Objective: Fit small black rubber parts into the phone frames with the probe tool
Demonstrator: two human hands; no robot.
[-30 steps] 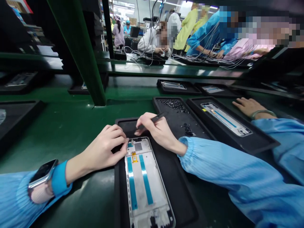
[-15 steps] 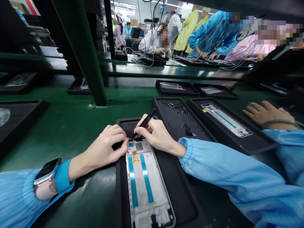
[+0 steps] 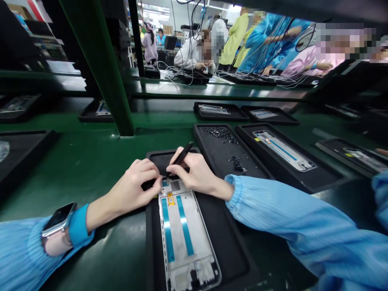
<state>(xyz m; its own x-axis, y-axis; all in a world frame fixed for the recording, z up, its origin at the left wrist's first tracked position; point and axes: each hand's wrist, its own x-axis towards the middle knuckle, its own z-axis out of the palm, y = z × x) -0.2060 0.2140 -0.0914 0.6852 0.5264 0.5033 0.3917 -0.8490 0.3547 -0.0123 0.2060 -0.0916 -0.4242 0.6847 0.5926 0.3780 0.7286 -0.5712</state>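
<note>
A silver phone frame with two blue strips and an orange flex piece lies in a black tray before me. My left hand has thumb and forefinger closed at the frame's upper left corner. In my right hand is a slim black tool, apparently tweezers, held like a pen and slanting down to the frame's top edge. Fingers cover its tip and whatever it touches there. Both hands nearly meet at that edge.
Beyond my right hand, a tray holds many small black parts. Beside it another tray carries a phone frame. A further tray sits at far right, near a co-worker's sleeve. A green post rises at left.
The co-worker's hand at right has pulled back out toward the edge, and a tray with a phone frame now shows there. My hands stay at the frame's top; the tweezers have tilted slightly.
</note>
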